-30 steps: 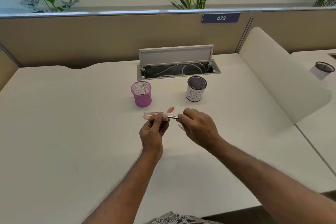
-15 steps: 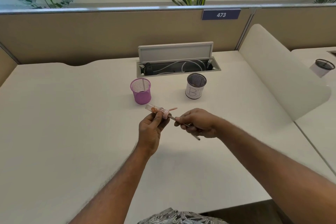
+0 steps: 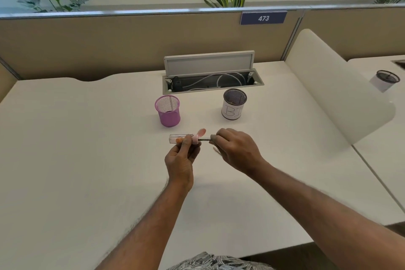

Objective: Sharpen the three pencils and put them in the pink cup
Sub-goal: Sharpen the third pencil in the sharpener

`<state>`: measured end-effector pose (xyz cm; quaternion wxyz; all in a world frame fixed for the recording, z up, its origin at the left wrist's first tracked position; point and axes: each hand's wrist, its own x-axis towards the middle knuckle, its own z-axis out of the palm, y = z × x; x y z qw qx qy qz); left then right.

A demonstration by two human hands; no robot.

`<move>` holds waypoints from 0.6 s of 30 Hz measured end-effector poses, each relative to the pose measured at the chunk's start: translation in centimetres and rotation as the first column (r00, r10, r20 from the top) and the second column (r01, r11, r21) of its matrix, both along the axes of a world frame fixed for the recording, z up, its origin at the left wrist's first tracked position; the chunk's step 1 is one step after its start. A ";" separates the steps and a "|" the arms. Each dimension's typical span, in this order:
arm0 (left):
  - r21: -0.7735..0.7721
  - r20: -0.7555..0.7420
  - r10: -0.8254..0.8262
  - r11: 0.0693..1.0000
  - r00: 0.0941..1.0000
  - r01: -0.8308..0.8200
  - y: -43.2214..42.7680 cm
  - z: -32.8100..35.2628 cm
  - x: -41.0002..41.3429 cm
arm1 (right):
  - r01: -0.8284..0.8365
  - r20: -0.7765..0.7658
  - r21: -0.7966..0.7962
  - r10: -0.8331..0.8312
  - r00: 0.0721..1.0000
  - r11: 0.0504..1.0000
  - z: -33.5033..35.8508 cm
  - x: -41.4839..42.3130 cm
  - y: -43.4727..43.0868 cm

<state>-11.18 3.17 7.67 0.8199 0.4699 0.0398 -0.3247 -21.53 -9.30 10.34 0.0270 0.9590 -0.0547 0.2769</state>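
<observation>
Evidently mid-task, the left hand (image 3: 178, 160) pinched the clear sharpener (image 3: 175, 138) while the right hand (image 3: 236, 149) gripped a pencil (image 3: 206, 139) pushed into it, near the pink cup (image 3: 168, 116), whose contents I could not tell.

Ahead of you the pink cup (image 3: 167, 111) and white cup (image 3: 234, 105) stand well apart; bare desk (image 3: 76, 149) lies between and around them.

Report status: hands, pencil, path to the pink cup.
Left hand grips sharpener. Right hand pinches pencil, tip in sharpener. Pink cup upright beyond hands, nothing between.
</observation>
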 end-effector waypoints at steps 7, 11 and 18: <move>-0.058 0.107 -0.094 0.993 0.990 0.101 0.3 -0.2 0.6 | 0.119 -0.136 0.651 -0.039 0.990 0.750 0.6 0.7 0.2; -0.108 0.156 -0.187 0.973 0.970 0.205 0.7 -0.3 1.4 | 0.409 -0.378 0.900 0.195 0.905 -0.151 2.1 1.0 -1.3; -0.054 0.167 -0.155 0.985 0.974 0.166 0.4 0.0 1.4 | 0.381 -0.400 0.915 0.163 0.902 0.134 2.3 0.8 -1.1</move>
